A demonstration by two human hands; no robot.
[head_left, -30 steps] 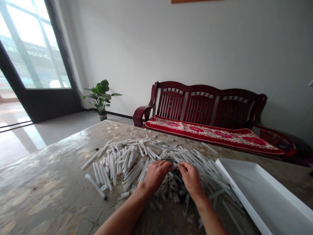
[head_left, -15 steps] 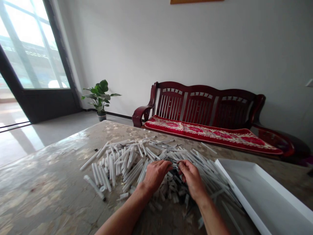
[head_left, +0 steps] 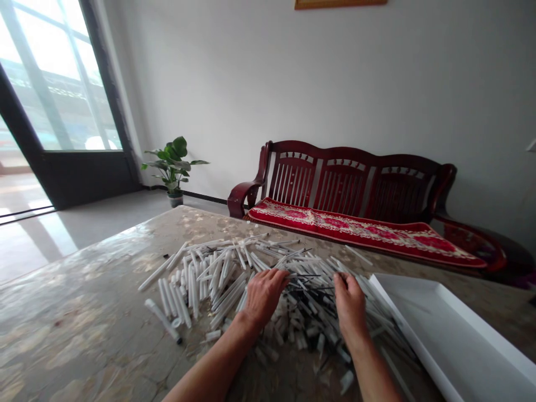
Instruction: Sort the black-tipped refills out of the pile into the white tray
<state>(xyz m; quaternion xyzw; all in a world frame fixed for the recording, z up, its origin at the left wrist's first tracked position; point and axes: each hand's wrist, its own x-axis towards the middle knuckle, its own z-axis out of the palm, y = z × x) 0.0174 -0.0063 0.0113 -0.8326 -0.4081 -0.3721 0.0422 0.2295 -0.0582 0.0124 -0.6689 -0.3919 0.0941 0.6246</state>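
My left hand (head_left: 264, 293) is closed over the middle of the heap, fingers pinched together. A thin dark rod (head_left: 307, 275), like a pen refill, sticks out from its fingertips toward the right. My right hand (head_left: 350, 301) is held apart from it on the right, thumb and fingers pressed together; what they pinch, if anything, is too small to make out. Beneath both hands lie dark thin rods and short translucent pieces like pen caps (head_left: 299, 338). Whitish translucent tubes (head_left: 192, 290), like pen barrels, are piled to the left and behind.
The patterned tabletop (head_left: 84, 324) carries the whole heap. A shallow white box (head_left: 444, 329) sits on the right. Beyond the table are a dark red wooden bench (head_left: 343, 178) with a red floral cover (head_left: 355, 226) and a potted plant (head_left: 171, 162).
My hands were close together over the heap; now my right hand has moved away to the right. A thin dark rod now shows at my left fingertips.
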